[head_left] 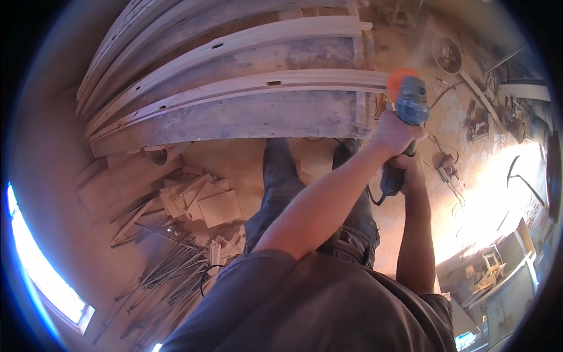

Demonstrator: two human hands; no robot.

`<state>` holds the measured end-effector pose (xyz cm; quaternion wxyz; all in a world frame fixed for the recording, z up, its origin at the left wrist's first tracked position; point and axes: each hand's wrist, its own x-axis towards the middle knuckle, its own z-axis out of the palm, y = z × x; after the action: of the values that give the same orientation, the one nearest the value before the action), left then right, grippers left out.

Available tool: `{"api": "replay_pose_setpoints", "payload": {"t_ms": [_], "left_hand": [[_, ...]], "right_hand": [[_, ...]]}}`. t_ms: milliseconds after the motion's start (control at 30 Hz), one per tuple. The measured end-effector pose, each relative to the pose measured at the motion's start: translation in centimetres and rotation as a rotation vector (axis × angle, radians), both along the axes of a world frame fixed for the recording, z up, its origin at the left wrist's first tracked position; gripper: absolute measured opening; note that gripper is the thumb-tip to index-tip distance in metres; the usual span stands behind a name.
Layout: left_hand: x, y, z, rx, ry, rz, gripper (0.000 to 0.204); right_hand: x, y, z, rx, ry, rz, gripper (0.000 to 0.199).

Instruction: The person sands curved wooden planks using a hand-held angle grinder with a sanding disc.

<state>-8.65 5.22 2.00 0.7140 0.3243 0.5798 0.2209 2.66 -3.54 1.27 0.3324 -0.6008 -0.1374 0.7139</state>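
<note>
An angle grinder [413,105] with a round orange disc [399,81] is held at the right end of a long pale wooden rail [234,85]. The disc meets or nearly meets the rail's end; its edge is smeared. My left hand [392,134] is closed around the front of the grinder's body. Below it, my right hand [406,164] grips the dark rear handle, its fingers partly hidden. The rail has small slots cut in it and lies along the near edge of a grey workbench [246,117].
More long rails [234,40] lie behind on the bench. Beneath it at left are stacked wood offcuts [218,208] and a heap of thin metal rods [167,278]. A corded power tool [448,167] lies on the floor at right, with a round container [447,54] farther back.
</note>
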Motion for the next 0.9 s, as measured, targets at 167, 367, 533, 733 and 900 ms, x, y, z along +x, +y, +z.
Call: {"api": "replay_pose_setpoints", "payload": {"t_ms": [167,367,533,733,900], "left_hand": [[-14.5,-1.1,-1.8,-0.085,-0.199,0.224,0.029],[-34.5,-2.8,-1.9,-0.065,-0.096,0.447,0.028],[-51.9,-4.0,-0.9,-0.105,-0.133,0.748,0.031],[-62.5,-4.1,-2.1,-0.124,-0.296,0.977,0.029],[-58.2,-4.6,-4.0,-0.097,-0.29,0.868,0.026]], "right_hand": [[-13.7,1.4,-0.4,0.029,-0.092,0.192,0.03],[-33.2,3.4,1.0,0.057,-0.158,0.447,0.044],[-49.8,7.1,3.2,0.053,-0.114,0.77,0.067],[-59.9,7.9,1.4,0.133,-0.015,0.815,0.079],[-55.2,6.8,0.5,0.165,-0.103,0.751,0.078]]}}
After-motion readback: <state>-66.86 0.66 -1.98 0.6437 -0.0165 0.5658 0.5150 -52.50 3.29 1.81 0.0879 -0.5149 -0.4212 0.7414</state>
